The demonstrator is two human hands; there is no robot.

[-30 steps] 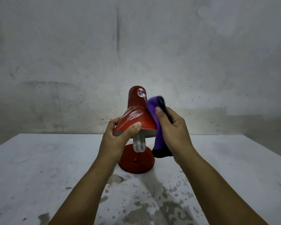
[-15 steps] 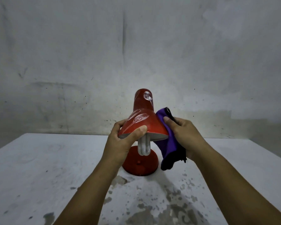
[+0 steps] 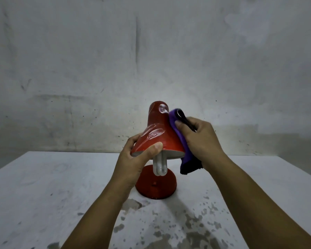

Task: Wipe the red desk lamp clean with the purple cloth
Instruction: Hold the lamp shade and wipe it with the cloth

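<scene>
the right hand (image 3: 201, 141) has moved up since half a second ago: then it held the purple cloth (image 3: 180, 141) low, beside the rim of the shade, and now it presses the cloth against the upper right side of the shade, near the narrow neck. a second ago it was also high on this side, so the hand goes up and down along the same flank, and i judge this as a wiping stroke in progress, not a new step. the red desk lamp (image 3: 158, 133) stands with its round base (image 3: 156, 187) on the white counter (image 3: 43, 194), near the middle, in front of the grey wall (image 3: 79, 60). the grip of the left hand (image 3: 135, 160) did not change: its fingers and thumb are curled around the lower left rim of the shade and hold it steady, with the thumb on the front of the rim. the grip of the right hand is closed on the cloth, and the lower end of the cloth hangs free, dark, beside the white bulb (image 3: 160, 166). the front of the shade shows pale smears or reflections, and also a pale mark near the top; i cannot tell if it is dirt or shine. so the right side is being cleaned, while the front, the left side and the base seem not yet done.
</scene>
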